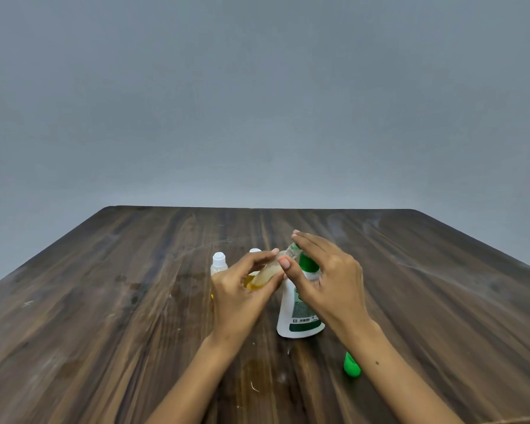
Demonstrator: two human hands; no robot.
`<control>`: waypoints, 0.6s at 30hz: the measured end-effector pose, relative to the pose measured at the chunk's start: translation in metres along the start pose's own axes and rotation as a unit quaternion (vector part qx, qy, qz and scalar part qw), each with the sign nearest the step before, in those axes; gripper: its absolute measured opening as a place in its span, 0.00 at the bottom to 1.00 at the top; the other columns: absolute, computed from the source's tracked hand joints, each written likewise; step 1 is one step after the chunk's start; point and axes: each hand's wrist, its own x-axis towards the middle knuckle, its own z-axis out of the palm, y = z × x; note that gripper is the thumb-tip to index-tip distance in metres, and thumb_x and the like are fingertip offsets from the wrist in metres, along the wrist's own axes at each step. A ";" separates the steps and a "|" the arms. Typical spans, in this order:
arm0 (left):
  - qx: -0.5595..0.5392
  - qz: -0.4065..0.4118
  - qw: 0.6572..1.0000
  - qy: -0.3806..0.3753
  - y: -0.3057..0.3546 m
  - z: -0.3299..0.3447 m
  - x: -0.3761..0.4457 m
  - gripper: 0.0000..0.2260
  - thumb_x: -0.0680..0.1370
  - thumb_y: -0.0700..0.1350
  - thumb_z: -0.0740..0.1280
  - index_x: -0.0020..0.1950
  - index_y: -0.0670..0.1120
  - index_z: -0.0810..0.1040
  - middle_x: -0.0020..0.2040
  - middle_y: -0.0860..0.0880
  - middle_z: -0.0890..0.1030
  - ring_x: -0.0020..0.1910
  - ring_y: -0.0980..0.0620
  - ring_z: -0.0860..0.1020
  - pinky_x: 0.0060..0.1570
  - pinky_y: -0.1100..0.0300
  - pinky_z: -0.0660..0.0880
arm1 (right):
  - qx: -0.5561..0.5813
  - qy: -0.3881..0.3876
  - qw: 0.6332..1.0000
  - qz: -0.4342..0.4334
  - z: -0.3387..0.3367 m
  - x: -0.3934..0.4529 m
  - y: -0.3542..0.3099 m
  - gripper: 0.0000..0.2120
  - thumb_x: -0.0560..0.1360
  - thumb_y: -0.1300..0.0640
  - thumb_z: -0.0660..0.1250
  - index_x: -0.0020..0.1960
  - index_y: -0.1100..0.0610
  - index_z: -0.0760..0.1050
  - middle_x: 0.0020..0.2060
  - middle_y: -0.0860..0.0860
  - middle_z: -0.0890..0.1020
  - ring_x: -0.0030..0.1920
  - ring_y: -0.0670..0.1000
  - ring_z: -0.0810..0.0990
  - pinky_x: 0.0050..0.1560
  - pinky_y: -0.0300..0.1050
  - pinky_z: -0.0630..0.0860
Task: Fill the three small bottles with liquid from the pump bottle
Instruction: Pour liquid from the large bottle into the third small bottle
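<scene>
the left hand (237,289) pinches a small bottle (265,275) between thumb and fingers, tilted with its mouth toward the nozzle of the pump bottle (299,313). the right hand (325,270) lies with straight fingers over the green pump head (306,262), thumb near the small bottle's neck. yellowish liquid sits in the small bottle. two capped small bottles (218,264) stand just left of the pump bottle, behind the left hand, one mostly hidden. a green cap (351,365) lies on the tabletop (104,301) to the near right of the pump bottle. a hard press could shoot liquid past the narrow mouth onto the fingers, and the tilt could spill what is inside; a wet grip might slip.
</scene>
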 end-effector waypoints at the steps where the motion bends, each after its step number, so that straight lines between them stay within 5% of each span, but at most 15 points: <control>1: 0.004 0.002 1.000 0.000 0.001 0.000 0.000 0.14 0.69 0.37 0.78 0.53 0.39 0.83 0.50 0.50 0.85 0.50 0.58 0.83 0.49 0.61 0.81 | 0.000 0.000 1.000 -0.003 -0.001 0.000 0.000 0.35 0.74 0.29 0.52 0.58 0.55 0.81 0.57 0.48 0.81 0.58 0.45 0.78 0.56 0.34 0.70; 11: 0.015 0.007 1.000 0.004 0.000 -0.001 0.001 0.14 0.70 0.39 0.77 0.54 0.38 0.83 0.51 0.49 0.85 0.51 0.57 0.83 0.51 0.61 0.80 | 0.015 0.007 1.000 -0.004 0.002 -0.002 0.000 0.35 0.75 0.30 0.51 0.59 0.56 0.80 0.57 0.49 0.81 0.57 0.46 0.78 0.54 0.35 0.71; 18: -0.033 -0.065 0.997 0.019 0.011 0.000 0.004 0.16 0.70 0.46 0.75 0.55 0.41 0.82 0.50 0.53 0.84 0.51 0.60 0.82 0.53 0.67 0.77 | 0.025 -0.032 0.998 -0.038 -0.006 0.008 0.004 0.36 0.76 0.30 0.46 0.63 0.55 0.77 0.61 0.47 0.78 0.62 0.44 0.74 0.57 0.34 0.68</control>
